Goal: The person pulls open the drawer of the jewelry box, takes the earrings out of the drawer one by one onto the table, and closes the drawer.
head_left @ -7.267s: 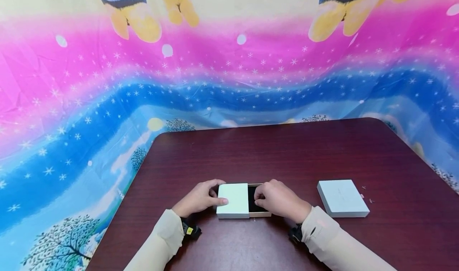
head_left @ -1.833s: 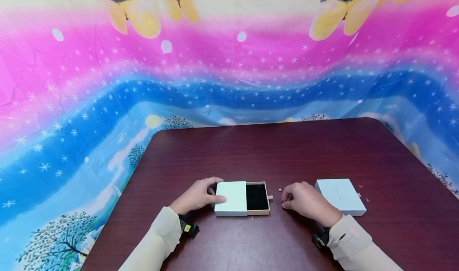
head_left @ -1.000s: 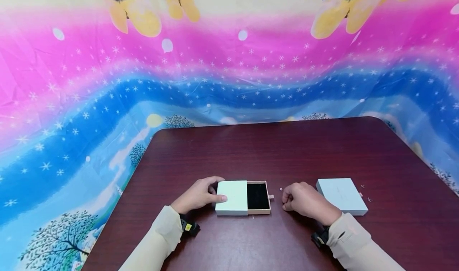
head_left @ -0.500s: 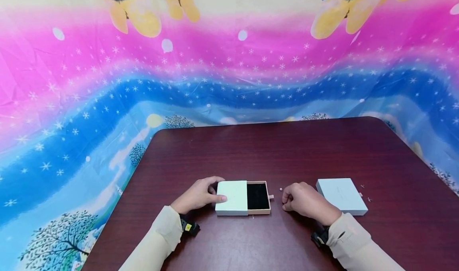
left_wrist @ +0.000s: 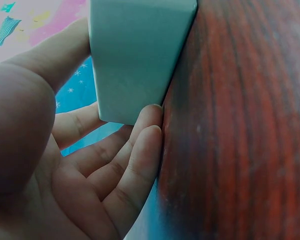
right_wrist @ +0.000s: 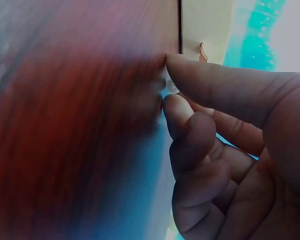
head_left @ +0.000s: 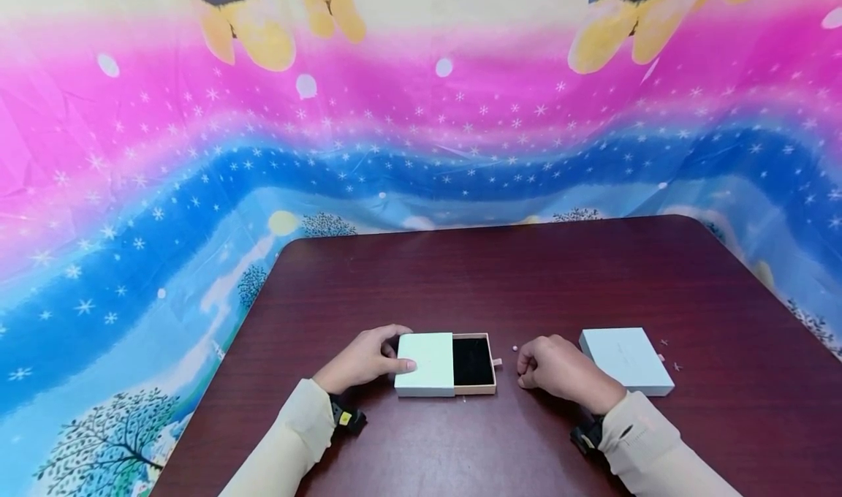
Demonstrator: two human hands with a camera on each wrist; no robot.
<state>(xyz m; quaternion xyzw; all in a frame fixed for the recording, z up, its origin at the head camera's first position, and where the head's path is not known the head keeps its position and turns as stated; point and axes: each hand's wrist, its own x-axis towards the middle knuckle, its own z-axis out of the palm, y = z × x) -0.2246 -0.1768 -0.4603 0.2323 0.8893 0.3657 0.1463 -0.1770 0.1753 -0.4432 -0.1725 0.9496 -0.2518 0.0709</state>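
Note:
A white drawer-style gift box (head_left: 425, 365) lies on the table, its black-lined drawer (head_left: 472, 361) pulled partly out to the right. My left hand (head_left: 360, 359) grips the box's left end, thumb on top; the left wrist view shows fingers against the end and side. A small white pearl-like bead (head_left: 515, 348) is on the table, right of the drawer's ribbon tab. My right hand (head_left: 559, 371) rests on the table beside it, fingers loosely curled. In the right wrist view, a pale bead (right_wrist: 171, 87) shows in the gap between thumb and forefinger, not visibly pinched.
A second white box (head_left: 626, 362), closed, lies right of my right hand. Tiny thin pieces (head_left: 677, 367) lie beyond its right side, too small to identify. The dark red table (head_left: 487, 278) reaches back to a patterned cloth (head_left: 421, 124).
Since the oldest frame, my right hand has left the drawer and moved right onto the table, and the bead has come into view. Over the last second both hands have stayed still.

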